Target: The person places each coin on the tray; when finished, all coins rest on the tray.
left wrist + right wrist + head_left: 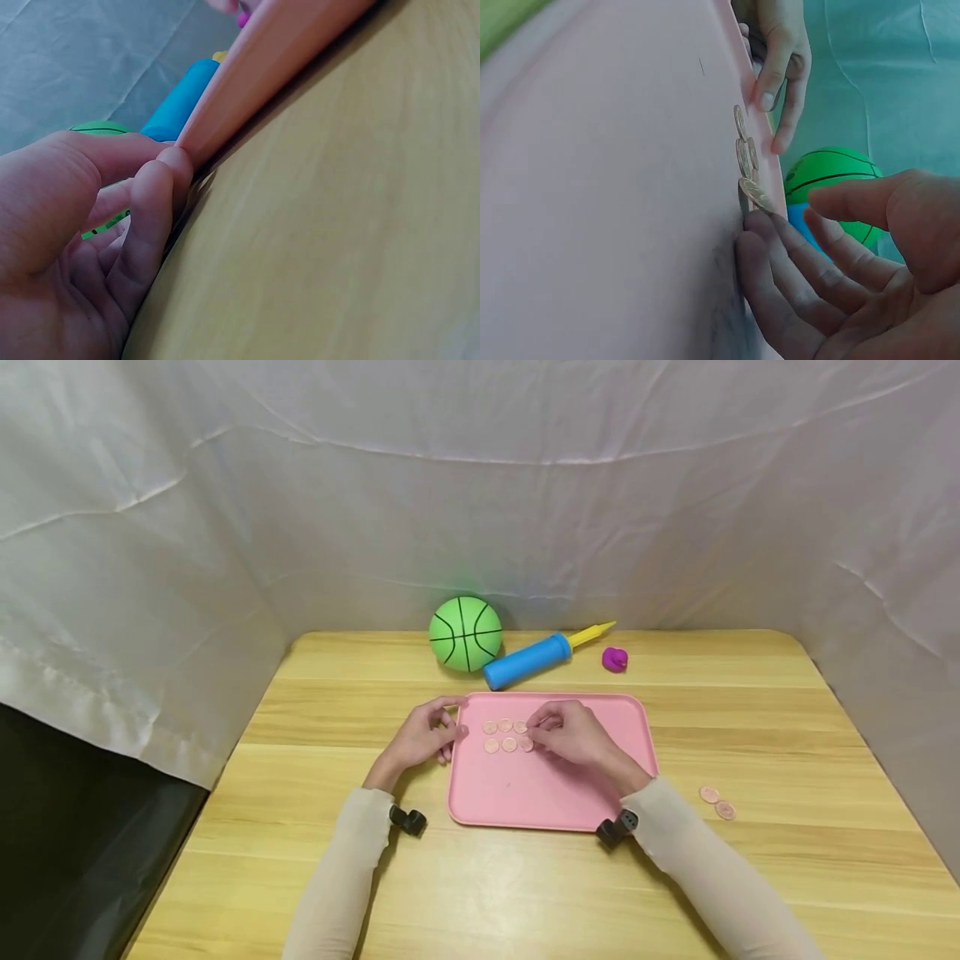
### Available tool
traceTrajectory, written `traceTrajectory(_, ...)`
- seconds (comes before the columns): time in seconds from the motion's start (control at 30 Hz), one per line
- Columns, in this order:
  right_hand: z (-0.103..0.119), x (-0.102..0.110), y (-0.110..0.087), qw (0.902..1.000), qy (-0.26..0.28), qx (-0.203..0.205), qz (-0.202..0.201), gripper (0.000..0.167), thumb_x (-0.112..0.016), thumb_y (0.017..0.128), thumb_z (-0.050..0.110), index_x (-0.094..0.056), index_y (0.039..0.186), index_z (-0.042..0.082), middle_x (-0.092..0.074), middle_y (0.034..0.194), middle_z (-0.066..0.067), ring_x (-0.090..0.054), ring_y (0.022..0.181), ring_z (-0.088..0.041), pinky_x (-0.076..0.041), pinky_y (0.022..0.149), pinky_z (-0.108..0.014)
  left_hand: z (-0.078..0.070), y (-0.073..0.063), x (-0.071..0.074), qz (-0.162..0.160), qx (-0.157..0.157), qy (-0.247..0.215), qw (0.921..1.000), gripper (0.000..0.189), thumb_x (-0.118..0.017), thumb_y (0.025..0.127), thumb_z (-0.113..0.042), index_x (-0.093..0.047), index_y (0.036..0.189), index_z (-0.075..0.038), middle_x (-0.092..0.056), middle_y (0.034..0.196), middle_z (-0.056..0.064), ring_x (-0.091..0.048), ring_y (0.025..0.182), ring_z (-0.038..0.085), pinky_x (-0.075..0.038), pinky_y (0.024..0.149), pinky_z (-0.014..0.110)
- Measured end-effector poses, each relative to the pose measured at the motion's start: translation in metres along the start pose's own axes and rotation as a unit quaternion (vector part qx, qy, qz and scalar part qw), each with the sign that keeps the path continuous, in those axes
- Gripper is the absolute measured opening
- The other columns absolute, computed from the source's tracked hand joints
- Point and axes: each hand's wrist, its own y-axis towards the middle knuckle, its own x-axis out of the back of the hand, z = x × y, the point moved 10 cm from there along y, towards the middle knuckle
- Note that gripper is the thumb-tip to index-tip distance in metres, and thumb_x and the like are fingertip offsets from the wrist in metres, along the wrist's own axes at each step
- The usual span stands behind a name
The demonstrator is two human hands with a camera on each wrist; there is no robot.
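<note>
Several round coins [509, 744] lie in two rows on the pink tray [510, 802]. My left hand [423, 735] pinches the tray's left rim; the left wrist view shows the thumb over the rim [259, 75] and fingers against its outer side. Over the right end of the rows is my right hand [573, 733]. In the right wrist view its fingertips touch a tilted coin [756, 193], while the thumb stands apart from them. Two more coins [708, 794] lie on the table right of the tray.
Behind the tray, a green ball [465, 635] sits beside a blue hand pump [528, 662] with a yellow nozzle. A small purple toy [615, 660] is to their right. The wooden table [300, 777] meets hanging pale cloth [525, 527] at the back and sides.
</note>
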Motion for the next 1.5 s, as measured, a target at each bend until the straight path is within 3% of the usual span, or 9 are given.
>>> traceTrajectory(0.2,0.002,0.014,-0.011,0.9999,0.000,-0.007,-0.012,0.022,-0.070,0.106,0.019,-0.077,0.121,0.004,-0.075,0.111,-0.018,-0.071,0.079,-0.026,-0.065,0.063,-0.034,-0.001,0.001,-0.001,0.001,-0.003,0.002,1.0000,0.055,-0.070,0.103,-0.003,-0.057,0.156,-0.010,-0.065,0.094,0.012,-0.063,0.055,0.014,-0.057,0.047,0.023)
traceTrajectory(0.4,0.001,0.036,-0.020,0.9995,-0.011,0.018,-0.024,0.024,-0.068,0.107,0.021,-0.075,0.122,0.003,-0.076,0.116,-0.020,-0.074,0.084,-0.030,-0.069,0.067,-0.039,-0.002,0.001,-0.002,0.001,-0.004,0.002,1.0000,0.055,-0.071,0.103,-0.003,-0.057,0.156,-0.009,-0.065,0.094,0.012,-0.063,0.055,0.013,-0.058,0.046,0.023)
traceTrajectory(0.67,-0.006,0.063,-0.034,0.9968,-0.027,0.059,-0.048,0.023,-0.070,0.105,0.014,-0.076,0.120,-0.003,-0.078,0.111,-0.024,-0.076,0.083,-0.031,-0.068,0.065,-0.033,-0.002,0.002,0.000,0.000,-0.008,0.001,1.0000,0.054,-0.070,0.104,-0.002,-0.056,0.156,-0.008,-0.065,0.094,0.011,-0.063,0.055,0.012,-0.058,0.046,0.024)
traceTrajectory(1.03,-0.017,0.098,-0.057,0.9963,-0.049,0.034,-0.062,0.032,-0.072,0.105,0.021,-0.074,0.128,-0.001,-0.077,0.117,-0.022,-0.073,0.097,-0.029,-0.065,0.073,-0.026,-0.002,0.001,0.000,0.000,-0.006,0.006,1.0000,0.053,-0.070,0.104,-0.003,-0.058,0.156,-0.009,-0.065,0.094,0.011,-0.064,0.056,0.012,-0.059,0.047,0.024)
traceTrajectory(1.27,-0.032,0.119,-0.072,0.9966,-0.044,0.015,-0.069,0.036,-0.073,0.105,0.023,-0.072,0.132,-0.001,-0.079,0.112,-0.021,-0.076,0.089,-0.025,-0.068,0.069,-0.031,-0.004,0.000,0.004,-0.007,-0.008,0.010,0.9999,0.054,-0.071,0.103,-0.004,-0.058,0.155,-0.008,-0.066,0.094,0.011,-0.064,0.055,0.013,-0.060,0.047,0.025)
traceTrajectory(1.5,-0.047,0.136,-0.088,0.9912,-0.090,0.027,-0.093,0.033,-0.073,0.106,0.028,-0.076,0.128,0.002,-0.081,0.113,-0.015,-0.072,0.095,-0.015,-0.062,0.075,-0.018,-0.001,-0.002,0.000,0.000,-0.004,0.008,1.0000,0.054,-0.071,0.104,-0.004,-0.057,0.156,-0.009,-0.066,0.095,0.012,-0.064,0.056,0.013,-0.058,0.047,0.023)
